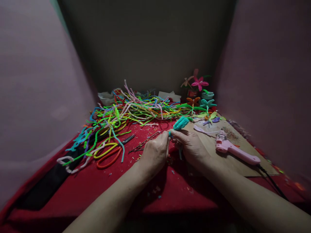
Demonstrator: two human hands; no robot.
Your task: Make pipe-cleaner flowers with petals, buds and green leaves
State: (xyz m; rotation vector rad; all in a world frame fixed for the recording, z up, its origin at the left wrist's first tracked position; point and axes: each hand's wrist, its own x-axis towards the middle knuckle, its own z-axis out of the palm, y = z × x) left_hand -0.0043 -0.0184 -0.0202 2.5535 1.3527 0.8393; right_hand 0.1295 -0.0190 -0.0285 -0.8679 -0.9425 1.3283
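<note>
Red cloth (85,191) underlies fuzzy, tangled stems (143,109) while left hand (155,148) and right hand (193,145) finger-pinch the base of a plush, bud-shaped teal bundle (181,123).

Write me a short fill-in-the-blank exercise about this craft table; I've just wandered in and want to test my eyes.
1. The fuzzy teal bundle is held by ____ bare hands.
2. Of the bare left hand and bare right hand, the one nearer the pink plastic glue gun is the ____.
3. The metal-bladed scissors have one orange-red handle loop and another coloured ____.
4. The fabric cloth spread under the scissors is coloured ____.

Missing words: two; right; yellow; red.
</note>
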